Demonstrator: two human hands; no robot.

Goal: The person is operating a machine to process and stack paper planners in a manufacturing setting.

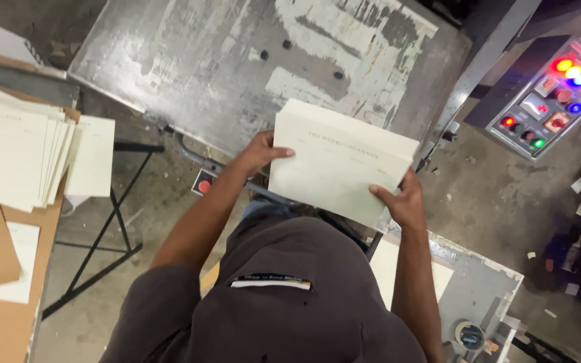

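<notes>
Hands — left (pixel 258 151), right (pixel 403 202) — clamped on paper stack (pixel 341 161) | worn metal table (pixel 189 60) | littered concrete floor (pixel 499 202)

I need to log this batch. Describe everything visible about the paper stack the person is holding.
The paper stack is a thick, squared-up block of pale cream sheets, the top sheet bearing faint printed lines too small to read. It is held tilted above the near edge of the worn metal table. The left hand grips its left edge, thumb on top; the right hand grips the lower right corner. Edges look aligned and undamaged.
</notes>
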